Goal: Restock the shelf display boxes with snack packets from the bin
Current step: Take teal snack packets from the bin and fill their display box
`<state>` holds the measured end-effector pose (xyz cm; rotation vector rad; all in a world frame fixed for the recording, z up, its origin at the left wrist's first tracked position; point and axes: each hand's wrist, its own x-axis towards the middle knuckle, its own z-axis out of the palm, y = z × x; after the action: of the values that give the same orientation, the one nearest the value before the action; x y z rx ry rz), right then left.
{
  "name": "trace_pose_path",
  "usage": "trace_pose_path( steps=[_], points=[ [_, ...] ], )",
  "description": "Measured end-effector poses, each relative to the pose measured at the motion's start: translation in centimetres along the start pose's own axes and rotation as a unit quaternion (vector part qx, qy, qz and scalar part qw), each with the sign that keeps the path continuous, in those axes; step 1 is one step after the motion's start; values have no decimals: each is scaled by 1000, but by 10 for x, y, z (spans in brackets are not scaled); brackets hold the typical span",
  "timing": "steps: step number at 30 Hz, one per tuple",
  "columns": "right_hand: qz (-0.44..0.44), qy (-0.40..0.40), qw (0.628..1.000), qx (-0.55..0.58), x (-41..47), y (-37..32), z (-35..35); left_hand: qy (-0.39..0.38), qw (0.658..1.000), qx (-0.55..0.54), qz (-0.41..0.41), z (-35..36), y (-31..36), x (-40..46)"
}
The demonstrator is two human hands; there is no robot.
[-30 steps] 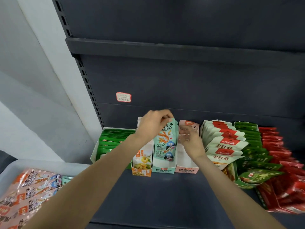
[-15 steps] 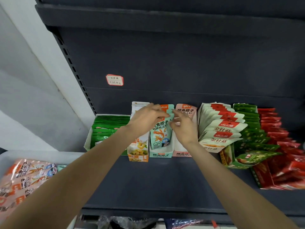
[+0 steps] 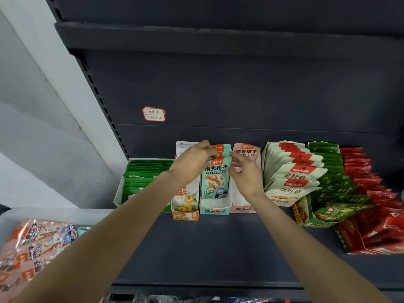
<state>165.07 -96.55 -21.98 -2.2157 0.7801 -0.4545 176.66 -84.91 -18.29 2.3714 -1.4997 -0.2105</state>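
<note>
A mint-green display box [image 3: 215, 209] stands on the dark shelf with several mint snack packets [image 3: 216, 180] upright inside it. My left hand [image 3: 193, 162] grips the packets' upper left corners. My right hand [image 3: 246, 174] touches their upper right edge with curled fingers, in front of the pink display box [image 3: 243, 208]. At the lower left is a pale bin [image 3: 13, 213] holding pink-and-orange snack packets [image 3: 32, 243].
Left of the mint box stand an orange box [image 3: 185, 212] and a white box of green packets [image 3: 144, 178]. To the right are white-and-red packets [image 3: 295, 173], green packets [image 3: 332, 182] and red packets [image 3: 371, 193]. A handwritten label [image 3: 153, 114] sticks to the shelf's back panel.
The mint packet held above the box has gone down into it. Both hands have moved in close on the packets' top corners.
</note>
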Motion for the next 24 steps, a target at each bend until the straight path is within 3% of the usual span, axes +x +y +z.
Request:
trace_pose_path(
  steps=[7,17,24],
  points=[
    [-30,25,998,-55,-14,-16,-7,55,995,84,-15,2,1,-6],
    [-136,-49,989,-8,-61,-98,52,164,982,-59,-72,-20,-57,-125],
    [-142,-103,982,68,-116,-173,152,158,963,-100,-196,-22,-162,-252]
  ],
)
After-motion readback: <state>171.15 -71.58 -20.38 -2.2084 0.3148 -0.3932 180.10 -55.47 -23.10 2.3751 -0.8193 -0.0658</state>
